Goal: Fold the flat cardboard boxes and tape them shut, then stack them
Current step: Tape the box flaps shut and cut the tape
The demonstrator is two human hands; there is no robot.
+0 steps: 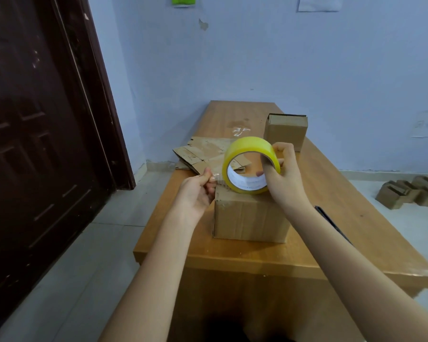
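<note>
A folded cardboard box (250, 215) stands on the wooden table (331, 218) in front of me. My right hand (282, 174) grips a yellow tape roll (247, 150) just above the box's top, thumb through its core. My left hand (198, 191) pinches the loose clear tape end (214, 177) at the box's upper left corner. Several flat cardboard boxes (203, 154) lie behind. A second folded box (286, 130) stands at the back right of the table.
A dark wooden door (40, 134) fills the left. A dark slim object (331, 223) lies on the table, partly under my right forearm. More cardboard pieces (410, 191) sit on the floor at the right. A blue wall stands behind the table.
</note>
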